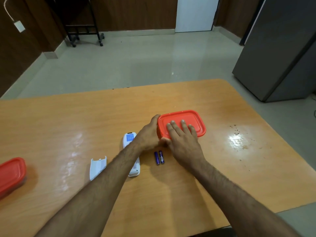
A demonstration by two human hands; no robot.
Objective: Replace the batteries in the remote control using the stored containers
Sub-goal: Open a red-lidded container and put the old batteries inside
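the right hand [183,139] lies flat, fingers spread, on the red lid [185,123] of a container right of centre; the left hand [150,132] cups the container's left edge. just below them two blue batteries [159,157] lie side by side on the table [51,120]. left of these, the white remote [130,141] lies partly under the left forearm, its loose cover [97,166] further left. a second red-lidded container [11,174] sits at the frame's left edge.

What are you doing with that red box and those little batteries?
A person is changing a remote's batteries. Both hands are on the red-lidded container: the right hand lies flat on its lid, the left hand grips its left edge. The white remote lies face down under the left arm, its battery cover off beside it. Two batteries lie loose on the table. Another red-lidded container sits far left.
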